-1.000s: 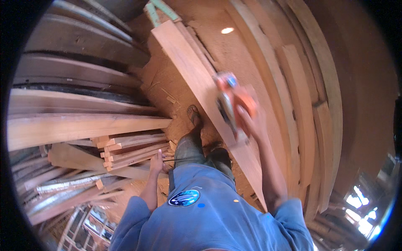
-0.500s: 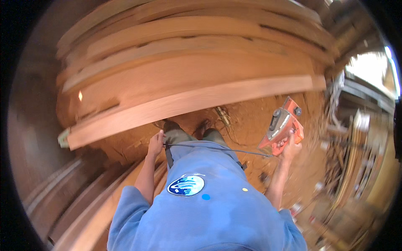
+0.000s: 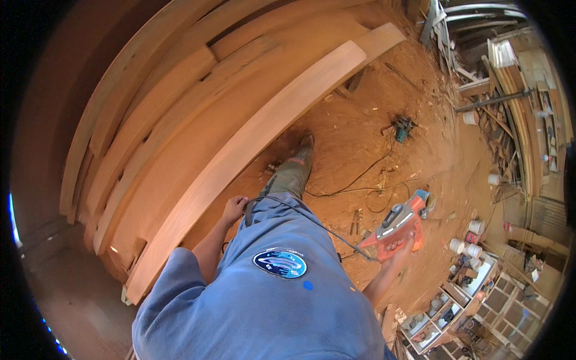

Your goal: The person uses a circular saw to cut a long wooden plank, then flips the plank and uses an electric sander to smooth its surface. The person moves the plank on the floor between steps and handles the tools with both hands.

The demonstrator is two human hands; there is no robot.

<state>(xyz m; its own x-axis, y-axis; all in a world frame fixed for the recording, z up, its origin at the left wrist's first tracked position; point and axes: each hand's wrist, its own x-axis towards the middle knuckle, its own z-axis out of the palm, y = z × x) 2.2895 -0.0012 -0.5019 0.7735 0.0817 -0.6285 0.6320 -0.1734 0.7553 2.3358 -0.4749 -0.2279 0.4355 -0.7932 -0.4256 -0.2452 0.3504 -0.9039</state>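
My right hand (image 3: 401,247) is closed round the handle of an orange and grey electric planer (image 3: 393,227), held off the floor at my right side. From the planer's rear a dark power cord (image 3: 327,223) runs across my waist to my left hand (image 3: 236,210), whose fingers are closed on it near my left hip. Just beyond the left hand lies a long, smooth, reddish plank (image 3: 252,138), slanting from lower left to upper right. Neither hand touches the plank.
Rough boards (image 3: 129,120) lie beyond the plank. A green power tool (image 3: 402,128) with a trailing cable (image 3: 360,189) rests on the dusty floor. Off to the right are buckets (image 3: 467,246), a compartmented cabinet (image 3: 445,312) and stacked timber (image 3: 521,132).
My body and view have turned to the right, so the plank now slants. Still in my right hand, the planer has turned and sits lower. One leg has stepped forward.
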